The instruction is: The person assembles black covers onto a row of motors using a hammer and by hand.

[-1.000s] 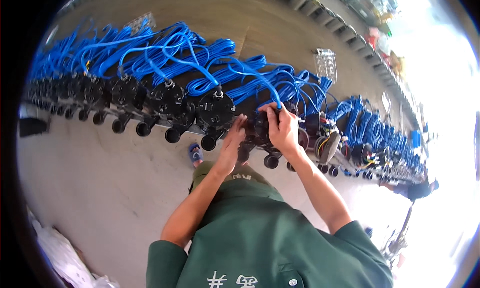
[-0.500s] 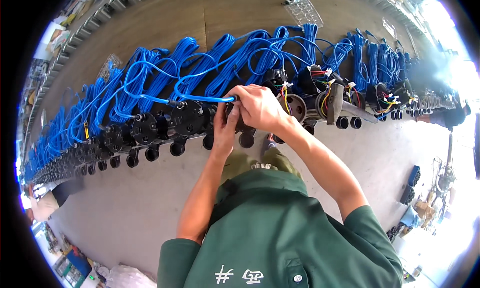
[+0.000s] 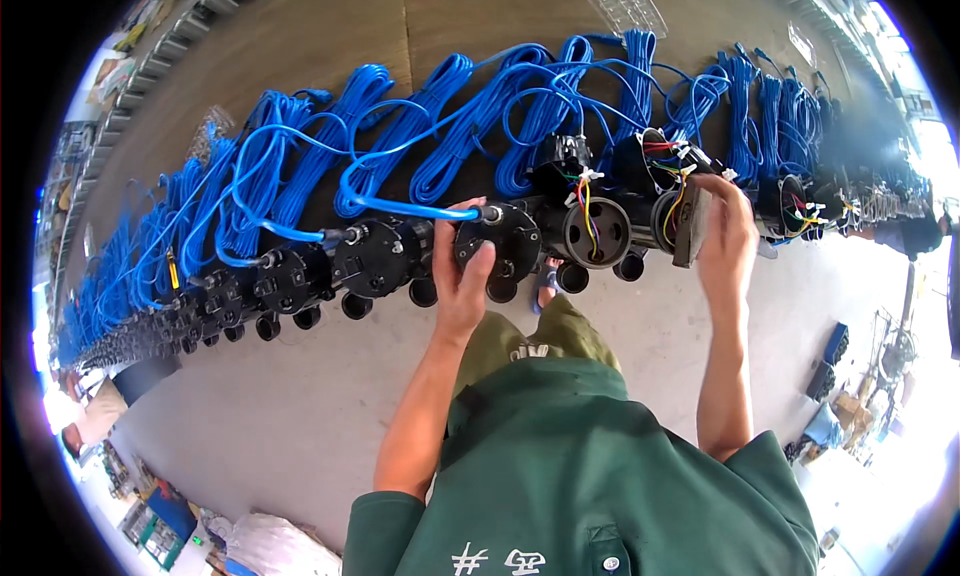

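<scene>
My left hand (image 3: 458, 294) holds a round black end cap (image 3: 508, 238) by its edge, thumb on the face and fingers behind. A blue cable (image 3: 415, 209) enters the cap through a fitting at its upper left. To the right, my right hand (image 3: 730, 241) is closed round a hammer (image 3: 688, 228) close to its grey head; the handle is mostly hidden by the hand. Between the hands lies an open black cylindrical housing (image 3: 597, 232), with yellow, red and other thin wires (image 3: 588, 191) and white connectors hanging at its mouth.
Several capped black housings (image 3: 375, 258) form a row to the left, and open ones with loose wires continue right. Bundled blue cables (image 3: 440, 116) lie behind them on the brown table (image 3: 480, 11). A clear plastic tray (image 3: 628, 6) lies at the back. Another person (image 3: 95, 416) is at far left.
My right hand has left the cap and moved right to the hammer, closing on it. The left hand stays at the cap, whose face is now uncovered.
</scene>
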Demonstrator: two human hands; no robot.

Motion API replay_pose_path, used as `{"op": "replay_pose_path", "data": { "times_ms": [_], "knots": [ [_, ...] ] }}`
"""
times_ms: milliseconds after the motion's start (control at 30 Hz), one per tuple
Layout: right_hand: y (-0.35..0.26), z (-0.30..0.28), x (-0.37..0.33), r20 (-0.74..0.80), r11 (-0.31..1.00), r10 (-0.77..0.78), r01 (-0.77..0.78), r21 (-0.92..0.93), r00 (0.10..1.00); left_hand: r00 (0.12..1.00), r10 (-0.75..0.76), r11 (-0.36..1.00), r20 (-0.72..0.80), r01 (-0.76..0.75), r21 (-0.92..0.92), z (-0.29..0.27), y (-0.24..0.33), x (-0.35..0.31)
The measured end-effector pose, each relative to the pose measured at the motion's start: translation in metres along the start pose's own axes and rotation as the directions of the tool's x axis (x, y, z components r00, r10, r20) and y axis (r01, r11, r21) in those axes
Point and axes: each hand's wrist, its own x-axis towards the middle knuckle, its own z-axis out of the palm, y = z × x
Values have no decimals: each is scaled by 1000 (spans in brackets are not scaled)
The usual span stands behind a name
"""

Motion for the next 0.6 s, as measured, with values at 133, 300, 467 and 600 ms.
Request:
{"op": "replay_pose_path", "data": {
  "times_ms": [133,300,467,600],
  "knots": [
    [56,-36,-32,156,916,71,-2,-401,985,983,176,977,50,-180,112,-2,-12,8],
    [62,-26,-35,186,811,26,88,-579,982,951,306,943,-48,-296,149,3,-24,10],
    [74,-26,-16,212,812,47,87,-577,976,985,173,963,0,-170,208,-4,-18,9],
    [62,-38,-14,200,816,22,98,-570,980,997,75,988,-24,-71,137,10,8,6]
  ]
}}
